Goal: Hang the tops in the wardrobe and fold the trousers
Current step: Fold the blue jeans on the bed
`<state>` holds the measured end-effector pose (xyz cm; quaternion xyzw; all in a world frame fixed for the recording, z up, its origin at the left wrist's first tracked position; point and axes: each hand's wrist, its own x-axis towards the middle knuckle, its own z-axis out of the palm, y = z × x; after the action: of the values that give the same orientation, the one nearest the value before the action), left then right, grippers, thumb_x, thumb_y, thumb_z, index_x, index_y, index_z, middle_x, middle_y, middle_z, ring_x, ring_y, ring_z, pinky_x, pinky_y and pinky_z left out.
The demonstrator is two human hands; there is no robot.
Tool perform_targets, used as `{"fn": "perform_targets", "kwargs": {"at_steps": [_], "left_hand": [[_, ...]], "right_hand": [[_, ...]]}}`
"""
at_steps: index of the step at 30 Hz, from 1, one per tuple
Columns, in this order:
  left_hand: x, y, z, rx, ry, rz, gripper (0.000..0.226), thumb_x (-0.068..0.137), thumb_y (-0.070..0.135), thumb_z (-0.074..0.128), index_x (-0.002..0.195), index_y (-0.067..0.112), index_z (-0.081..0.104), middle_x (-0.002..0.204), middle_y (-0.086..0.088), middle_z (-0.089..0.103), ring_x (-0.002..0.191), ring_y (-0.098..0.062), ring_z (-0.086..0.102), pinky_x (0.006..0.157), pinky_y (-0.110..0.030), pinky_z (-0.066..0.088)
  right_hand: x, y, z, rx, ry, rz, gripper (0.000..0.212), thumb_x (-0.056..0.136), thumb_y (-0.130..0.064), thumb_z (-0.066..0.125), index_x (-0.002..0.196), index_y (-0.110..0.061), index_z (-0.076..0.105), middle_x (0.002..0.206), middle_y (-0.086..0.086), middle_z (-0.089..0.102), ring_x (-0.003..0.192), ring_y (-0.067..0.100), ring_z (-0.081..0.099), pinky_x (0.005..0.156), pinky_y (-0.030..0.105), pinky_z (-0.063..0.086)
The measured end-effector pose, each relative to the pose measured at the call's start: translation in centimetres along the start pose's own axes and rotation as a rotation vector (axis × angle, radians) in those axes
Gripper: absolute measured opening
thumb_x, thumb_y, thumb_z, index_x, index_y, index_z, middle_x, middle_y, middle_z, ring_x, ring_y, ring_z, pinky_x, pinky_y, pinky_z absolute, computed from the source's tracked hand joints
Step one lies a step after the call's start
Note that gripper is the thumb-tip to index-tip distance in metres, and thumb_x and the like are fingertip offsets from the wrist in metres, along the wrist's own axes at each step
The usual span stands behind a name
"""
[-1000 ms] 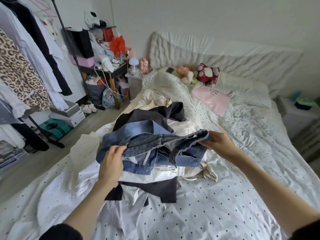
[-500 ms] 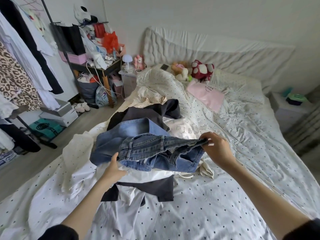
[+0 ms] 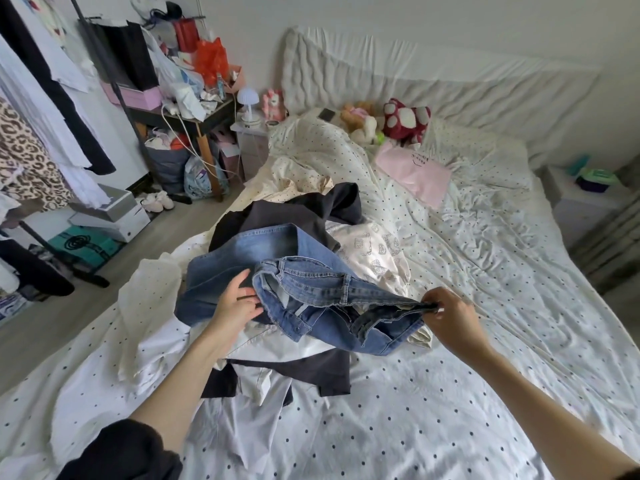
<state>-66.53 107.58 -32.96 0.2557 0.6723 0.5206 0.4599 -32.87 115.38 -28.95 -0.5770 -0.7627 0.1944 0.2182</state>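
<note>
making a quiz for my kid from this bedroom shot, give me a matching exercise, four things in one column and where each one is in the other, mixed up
Things:
1. jeans
2. pink bag
3. mushroom lamp
4. leopard print top

Places:
A. hanging on the clothes rail at the left
B. held at the waistband, over the pile of clothes
C. on the small white bedside table
D. lying flat on the bed below the plush toys

Pairs: 1-B, 2-D, 3-C, 4-A
</note>
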Motion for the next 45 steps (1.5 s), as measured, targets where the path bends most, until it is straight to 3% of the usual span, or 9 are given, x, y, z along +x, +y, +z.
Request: {"fn": "perform_targets", "kwargs": {"at_steps": [3,7,11,16,20,23,27,42,45], "left_hand": [[1.9,1.4,0.4,0.521,-0.081,0.29,0.068,0.088,-0.012,0.049,0.145,0.022,0.032,0.114,-0.011,0.048,0.089,-0.018,0.058,0.081,-0.026,0.048],[5.1,4.4,1.3,0.932,-0.25,0.498,0.075,0.088,-0.014,0.04,0.146,0.032,0.026,0.106,-0.005,0.037,0.081,-0.021,0.05,0.09,-0.034,0.043],[6.4,5.4,3.0,1.088,-0.359,0.523,0.078,0.086,-0.016,0.038,0.143,0.037,0.029,0.107,-0.002,0.035,0.083,-0.02,0.05,0.085,-0.035,0.046],[6.9,5.8,3.8,1.154,-0.238,0.639,0.033,0.089,0.004,0.056,0.114,0.025,0.05,0.098,-0.001,0.04,0.074,-0.023,0.053,0.069,-0.043,0.047],[6.3,6.9,3.2,1.069,-0.008,0.882,0.021,0.077,0.004,0.073,0.096,0.009,0.064,0.092,-0.008,0.044,0.081,-0.025,0.05,0.066,-0.039,0.046],[5.1,8.7,3.6,0.888,0.061,0.952,0.02,0.075,-0.002,0.074,0.09,0.001,0.062,0.1,-0.016,0.051,0.092,-0.029,0.053,0.084,-0.025,0.037],[1.3,12.0,6.2,0.614,0.158,0.875,0.018,0.086,0.01,0.065,0.098,0.001,0.054,0.092,-0.005,0.057,0.082,-0.02,0.053,0.067,-0.018,0.032],[-23.8,31.4,19.7,0.294,0.355,1.281,0.02,0.088,0.012,0.062,0.102,0.001,0.052,0.097,-0.015,0.059,0.083,-0.025,0.051,0.069,-0.023,0.03],[-29.9,33.7,22.5,0.218,0.338,1.362,0.018,0.087,0.012,0.064,0.1,0.004,0.054,0.092,-0.007,0.056,0.077,-0.019,0.047,0.068,-0.02,0.03]], "right_hand": [[-0.1,0.4,0.3,-0.057,-0.048,-0.015,0.014,0.085,0.003,0.059,0.095,-0.005,0.064,0.091,0.008,0.068,0.077,0.024,0.064,0.07,0.034,0.056],[-0.3,1.0,0.2,-0.137,-0.06,-0.073,0.012,0.087,-0.005,0.063,0.098,-0.01,0.067,0.093,0.004,0.069,0.077,0.021,0.065,0.07,0.035,0.056],[-0.5,1.6,0.4,-0.14,-0.045,-0.066,0.014,0.085,-0.005,0.066,0.097,-0.011,0.068,0.091,0.002,0.069,0.073,0.016,0.063,0.067,0.029,0.055],[0.6,1.9,-0.2,0.028,0.018,0.072,0.016,0.083,0.0,0.064,0.094,-0.011,0.067,0.086,-0.002,0.067,0.074,0.013,0.06,0.062,0.011,0.042],[1.5,1.7,-1.8,0.181,0.112,0.178,0.014,0.086,0.0,0.062,0.098,-0.006,0.064,0.086,0.002,0.065,0.081,0.015,0.06,0.072,0.021,0.046],[2.2,1.4,-3.9,0.367,0.191,0.249,0.013,0.089,-0.004,0.059,0.102,-0.002,0.06,0.093,0.01,0.065,0.087,0.023,0.062,0.08,0.035,0.051],[2.9,0.2,-7.9,0.588,0.327,0.268,0.008,0.093,-0.003,0.052,0.1,-0.005,0.055,0.091,0.008,0.062,0.081,0.017,0.061,0.077,0.03,0.052],[-7.0,-2.2,-38.7,0.625,0.771,-0.091,0.012,0.091,-0.005,0.056,0.098,-0.015,0.054,0.081,-0.01,0.056,0.086,0.017,0.056,0.084,0.037,0.049],[-11.1,-1.0,-44.7,0.63,0.867,-0.147,0.014,0.091,-0.007,0.058,0.104,-0.009,0.058,0.09,0.0,0.06,0.087,0.017,0.056,0.086,0.04,0.049]]}}
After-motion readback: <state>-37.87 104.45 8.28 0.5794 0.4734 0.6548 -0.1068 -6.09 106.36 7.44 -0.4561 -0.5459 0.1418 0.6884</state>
